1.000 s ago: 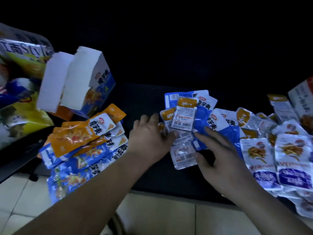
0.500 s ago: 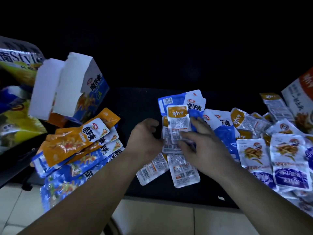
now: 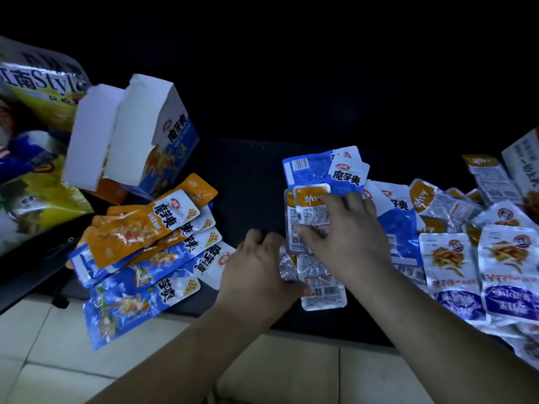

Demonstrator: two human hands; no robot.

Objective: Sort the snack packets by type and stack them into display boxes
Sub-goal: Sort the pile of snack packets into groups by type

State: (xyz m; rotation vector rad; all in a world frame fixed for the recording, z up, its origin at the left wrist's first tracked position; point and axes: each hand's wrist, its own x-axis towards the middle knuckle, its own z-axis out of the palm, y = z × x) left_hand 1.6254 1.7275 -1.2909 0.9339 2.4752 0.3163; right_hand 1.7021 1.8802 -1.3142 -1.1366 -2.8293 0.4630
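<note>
The left hand [image 3: 256, 269] sits near the bench's [image 3: 248, 176] front edge. Its fingers are curled, knuckles up, against a crumpled small packet [image 3: 285, 266]; I cannot tell whether they grip it. The right hand [image 3: 344, 234] lies spread over a stack of small clear packets [image 3: 310, 211], pressing on them. Its thumb is at the stack's left edge and its fingertips reach the blue packets [image 3: 315, 167] behind.

Two orange tops show in that stack. A third clear packet [image 3: 323, 290] lies just below it at the front edge, touching both hands. At least three blue packets fan out behind and to the right.

By the left edge is a heap of long packets [image 3: 145, 243], about three orange on about four blue, the lowest overhanging the tiled floor [image 3: 87, 345]. Behind it one open display box [image 3: 163, 135] leans tilted, with two white flaps up. Large snack bags [image 3: 35, 112] lie beyond it.

Toward the right edge, two purple-labelled packets [image 3: 449, 266] lie side by side among more packets I cannot count. A second box [image 3: 522, 164] shows at the far right corner.
</note>
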